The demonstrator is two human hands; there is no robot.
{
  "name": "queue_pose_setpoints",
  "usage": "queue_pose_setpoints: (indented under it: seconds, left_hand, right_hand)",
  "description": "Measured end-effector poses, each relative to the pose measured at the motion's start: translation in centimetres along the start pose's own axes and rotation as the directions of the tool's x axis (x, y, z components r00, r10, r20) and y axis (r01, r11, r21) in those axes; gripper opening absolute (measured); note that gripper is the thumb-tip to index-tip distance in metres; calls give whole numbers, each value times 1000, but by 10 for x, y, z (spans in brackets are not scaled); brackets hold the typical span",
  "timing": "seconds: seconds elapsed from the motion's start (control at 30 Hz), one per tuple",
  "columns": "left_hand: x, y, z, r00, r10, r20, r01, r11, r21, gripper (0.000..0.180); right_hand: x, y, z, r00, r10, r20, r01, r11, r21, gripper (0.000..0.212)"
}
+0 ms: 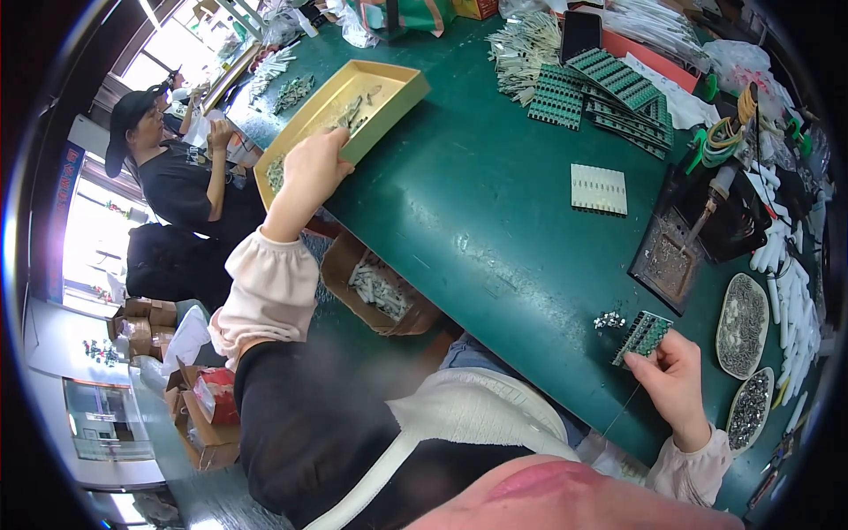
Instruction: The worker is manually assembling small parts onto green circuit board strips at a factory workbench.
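Off to the left, my left hand (311, 168) is closed over the near wall of a shallow yellow tray (389, 119), its fingers curled inside the rim. Small greyish-green parts (355, 110) lie in that tray, some of them hidden behind the hand. My right hand (670, 375), low on the right, pinches a small green circuit board panel (643, 338) with a row of metal contacts along its edge. Beside the panel is a little heap of shiny metal bits (609, 320) on the green table (495, 238).
A soldering iron (711, 199) rests over a dark tray (658, 269) on the right. Two oval dishes of metal parts (740, 322) stand near it. Stacked circuit boards (618, 93), a white panel (598, 189) and a phone (580, 37) lie farther back. A co-worker (181, 172) sits left.
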State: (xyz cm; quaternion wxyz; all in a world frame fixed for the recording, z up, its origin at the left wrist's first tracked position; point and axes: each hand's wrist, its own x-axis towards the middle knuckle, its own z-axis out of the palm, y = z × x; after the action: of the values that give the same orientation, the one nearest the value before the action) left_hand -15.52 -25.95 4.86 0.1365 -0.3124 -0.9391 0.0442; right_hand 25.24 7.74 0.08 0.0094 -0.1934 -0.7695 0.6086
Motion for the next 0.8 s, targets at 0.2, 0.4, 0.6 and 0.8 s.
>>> queue_pose_setpoints:
  seconds: [0.2, 0.4, 0.6, 0.8]
  left_hand:
    - [37, -5, 49, 998, 56, 4, -56, 998, -1, 34]
    - [39, 103, 16, 866, 379, -326, -481, 809, -339, 40]
    - [-9, 225, -38, 513, 854, 86, 27, 84, -996, 40]
    - [-20, 274, -24, 387, 895, 222, 236, 136, -962, 17]
  right_hand:
    - [0, -6, 8, 1000, -1, 5, 1, 999, -43, 10]
    - [5, -16, 14, 999, 1, -43, -4, 998, -70, 12]
    - [11, -27, 15, 971, -220, -95, 182, 934, -309, 27]
    - [2, -21, 9, 935, -319, -158, 265, 920, -290, 23]
